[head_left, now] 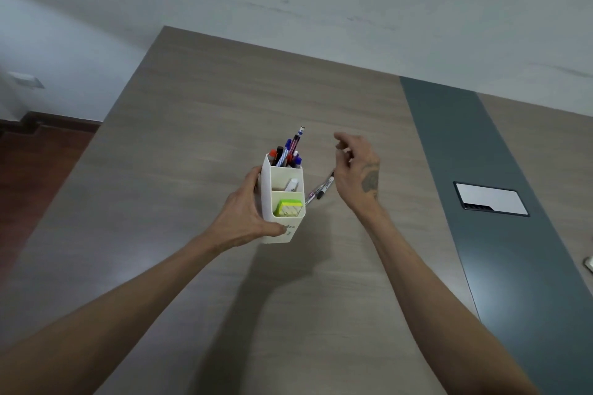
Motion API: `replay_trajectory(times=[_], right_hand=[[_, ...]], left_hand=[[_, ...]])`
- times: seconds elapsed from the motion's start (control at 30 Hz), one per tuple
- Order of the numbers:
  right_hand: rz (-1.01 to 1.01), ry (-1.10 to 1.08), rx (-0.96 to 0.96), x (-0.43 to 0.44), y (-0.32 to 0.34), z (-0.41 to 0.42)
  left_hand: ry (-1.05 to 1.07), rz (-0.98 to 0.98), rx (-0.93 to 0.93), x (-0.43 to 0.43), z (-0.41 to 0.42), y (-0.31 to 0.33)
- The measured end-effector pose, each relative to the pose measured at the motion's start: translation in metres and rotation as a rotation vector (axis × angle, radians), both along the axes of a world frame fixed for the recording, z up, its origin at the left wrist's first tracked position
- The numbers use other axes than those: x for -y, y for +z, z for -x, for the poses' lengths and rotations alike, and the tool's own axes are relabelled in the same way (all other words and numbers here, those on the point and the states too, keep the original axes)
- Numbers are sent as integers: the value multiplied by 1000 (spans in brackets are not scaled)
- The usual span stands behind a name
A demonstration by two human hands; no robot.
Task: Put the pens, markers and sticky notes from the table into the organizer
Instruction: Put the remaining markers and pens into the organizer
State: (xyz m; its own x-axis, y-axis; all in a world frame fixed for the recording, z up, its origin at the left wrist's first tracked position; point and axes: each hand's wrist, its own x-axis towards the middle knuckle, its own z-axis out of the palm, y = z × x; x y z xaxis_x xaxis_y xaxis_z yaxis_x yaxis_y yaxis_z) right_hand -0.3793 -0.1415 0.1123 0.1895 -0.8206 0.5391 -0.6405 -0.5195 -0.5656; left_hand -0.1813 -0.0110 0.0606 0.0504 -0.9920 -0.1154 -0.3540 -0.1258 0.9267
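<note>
Holding the white organizer [282, 202] steady, my left hand [247, 218] wraps its side. It looks light and stiff, full of pens [288, 151] and sticky notes [290, 207]. Two thin, slippery-looking pens [321, 191] lie just right of it; I'd pinch their middles. My right hand [356, 170] hovers loosely open, empty. The wooden tabletop [192, 138] meets a plain wall.

We reach both bare forearms forward; our left hand [247, 215] is curled in a grip, our right hand [356, 170] hovers, fingers loosely spread.
</note>
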Motion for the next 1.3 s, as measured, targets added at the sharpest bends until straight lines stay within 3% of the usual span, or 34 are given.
replay_trajectory(times=[0.07, 0.2, 0.3, 0.37, 0.53, 0.9, 1.17, 1.3], right_hand=[[-182, -18, -100, 10, -32, 8], [-643, 112, -480, 5, -110, 12], [-742, 174, -686, -4, -151, 9], [-704, 138, -723, -9, -161, 6], [-464, 198, -630, -31, -167, 23], [-409, 109, -312, -57, -151, 56], [-382, 36, 286, -34, -23, 34], [-345, 75, 442, -30, 48, 14]], left_hand=[[27, -17, 1, 1, -6, -7], [82, -39, 5, 6, -18, -20], [99, -44, 18, 8, -22, -30], [118, -34, 15, 8, -24, -34], [160, -26, -12, 5, -34, -38], [145, -49, -37, 2, -35, -31], [146, -34, -32, 2, -32, -12], [124, -10, -11, 6, -26, -4]])
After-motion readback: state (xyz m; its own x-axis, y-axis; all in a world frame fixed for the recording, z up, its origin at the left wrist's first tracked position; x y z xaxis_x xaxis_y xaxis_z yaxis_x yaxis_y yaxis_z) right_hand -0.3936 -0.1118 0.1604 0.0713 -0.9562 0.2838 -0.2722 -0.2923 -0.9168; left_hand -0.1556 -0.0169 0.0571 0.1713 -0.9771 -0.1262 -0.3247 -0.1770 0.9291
